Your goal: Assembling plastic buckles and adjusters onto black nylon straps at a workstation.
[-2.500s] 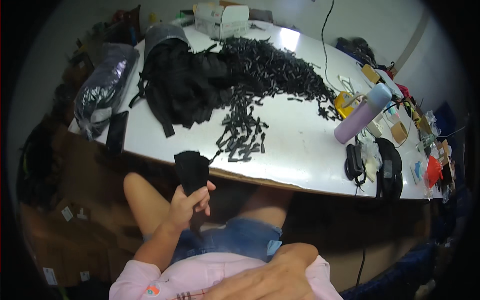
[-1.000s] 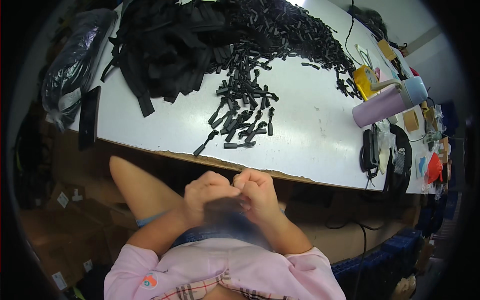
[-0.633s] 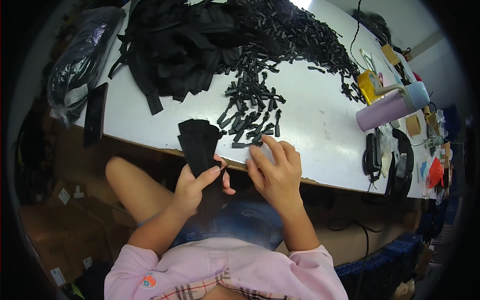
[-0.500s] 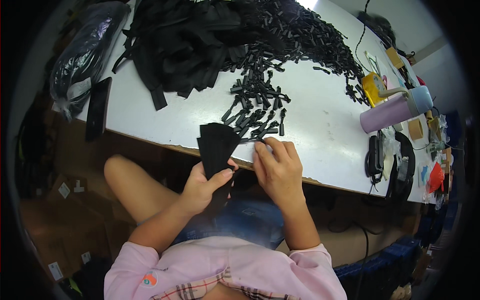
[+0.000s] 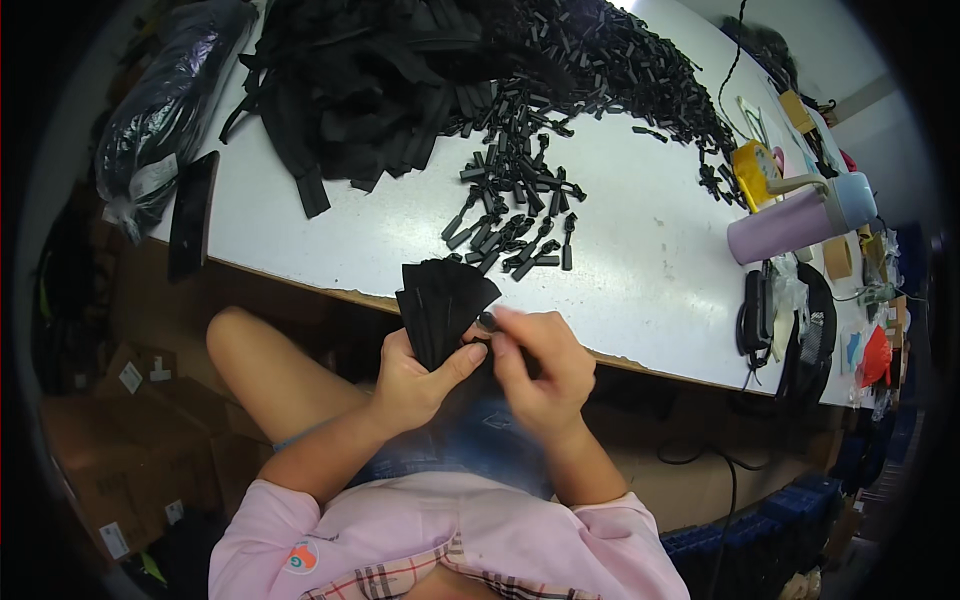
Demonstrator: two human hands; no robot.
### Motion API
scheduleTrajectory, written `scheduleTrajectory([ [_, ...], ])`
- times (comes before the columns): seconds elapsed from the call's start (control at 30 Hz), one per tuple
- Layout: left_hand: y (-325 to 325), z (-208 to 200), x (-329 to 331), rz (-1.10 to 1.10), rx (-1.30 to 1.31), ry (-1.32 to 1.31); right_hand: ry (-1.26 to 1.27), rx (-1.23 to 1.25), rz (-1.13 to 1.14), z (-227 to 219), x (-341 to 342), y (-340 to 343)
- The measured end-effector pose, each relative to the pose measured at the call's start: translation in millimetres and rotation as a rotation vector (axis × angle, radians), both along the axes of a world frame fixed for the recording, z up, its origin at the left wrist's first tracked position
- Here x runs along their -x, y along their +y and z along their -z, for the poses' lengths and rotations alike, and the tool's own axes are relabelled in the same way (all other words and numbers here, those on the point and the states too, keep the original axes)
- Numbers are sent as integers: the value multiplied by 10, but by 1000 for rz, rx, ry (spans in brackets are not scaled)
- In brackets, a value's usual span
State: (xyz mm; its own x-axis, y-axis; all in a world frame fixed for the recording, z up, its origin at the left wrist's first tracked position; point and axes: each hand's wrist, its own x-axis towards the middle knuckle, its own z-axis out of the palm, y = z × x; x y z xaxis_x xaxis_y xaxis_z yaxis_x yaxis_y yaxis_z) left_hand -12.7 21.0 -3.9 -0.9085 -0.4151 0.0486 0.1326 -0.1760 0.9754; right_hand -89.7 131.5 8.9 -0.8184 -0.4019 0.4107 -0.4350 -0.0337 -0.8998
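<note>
At table edge, left hand gripping black strips, right hand pinching slider

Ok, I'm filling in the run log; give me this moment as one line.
left hand: holds fanned black strips | right hand: pinches small black piece at strips | table: loose black zipper pulls

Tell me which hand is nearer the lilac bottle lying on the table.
Right. The right hand is at the table's near edge, well short of the lilac bottle; the left hand is farther left.
</note>
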Motion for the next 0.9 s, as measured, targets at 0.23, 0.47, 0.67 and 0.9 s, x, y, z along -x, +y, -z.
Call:
scheduleTrajectory([
  [0.23, -25, 6, -9, 29, -5, 36, 25, -30, -90, 33, -2, 42],
  [0.47, -44, 28, -58, -11, -16, 7, 304, -75, -188, 3, 35, 40],
  [0.67, -47, 38, -91, 4, -33, -1, 267, -83, -195, 9, 16, 34],
  [0.9, 6, 13, -82, -80, -11, 51, -428, 128, -201, 122, -205, 29],
])
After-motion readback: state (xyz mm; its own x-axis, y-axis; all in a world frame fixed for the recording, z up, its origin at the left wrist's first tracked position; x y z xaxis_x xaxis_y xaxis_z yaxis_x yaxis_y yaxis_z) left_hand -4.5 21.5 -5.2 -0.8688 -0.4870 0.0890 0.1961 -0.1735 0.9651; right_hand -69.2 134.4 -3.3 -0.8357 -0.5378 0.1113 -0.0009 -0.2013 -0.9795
